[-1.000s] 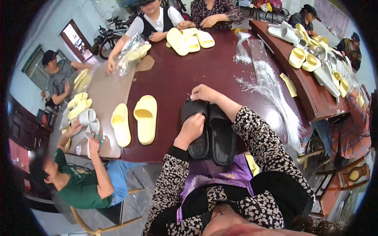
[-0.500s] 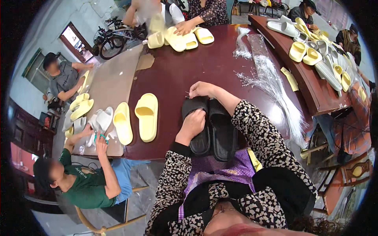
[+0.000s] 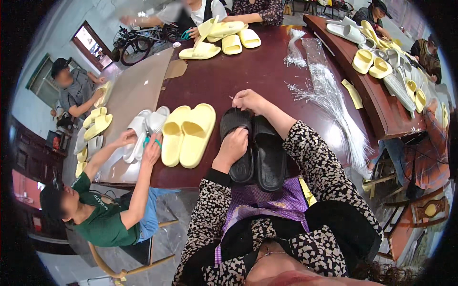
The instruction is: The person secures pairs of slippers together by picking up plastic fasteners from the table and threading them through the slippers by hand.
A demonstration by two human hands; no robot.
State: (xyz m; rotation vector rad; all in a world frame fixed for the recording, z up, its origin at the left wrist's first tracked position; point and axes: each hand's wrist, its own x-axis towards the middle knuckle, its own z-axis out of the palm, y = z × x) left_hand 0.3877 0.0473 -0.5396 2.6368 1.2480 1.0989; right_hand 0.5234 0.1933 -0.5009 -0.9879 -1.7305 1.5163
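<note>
A pair of black slippers [image 3: 270, 167] lies side by side in front of me, at the table's near edge. My left hand [image 3: 233, 148] is closed on the strap of the left slipper, its fingers partly hidden in the opening. Just beyond that slipper's toe, my right hand [image 3: 250, 101] is pinched. A thin tip pokes out from its fingertips, too small to name. To the left of the black pair stand two yellow slippers [image 3: 198, 138], touching each other.
White plastic strands [image 3: 336, 107] lie in a bundle at the right. At the left a co-worker in green holds teal-handled scissors [image 3: 151, 142] by grey slippers [image 3: 136, 131]. Yellow slippers [image 3: 232, 44] lie before people across the dark red table [image 3: 229, 76]. More slippers fill a side table [image 3: 334, 57].
The two near yellow slippers have shifted right and now touch. The co-worker's grey slippers and scissors also moved right. Across the table, yellow slippers were rearranged. My hands stay almost where they were.
</note>
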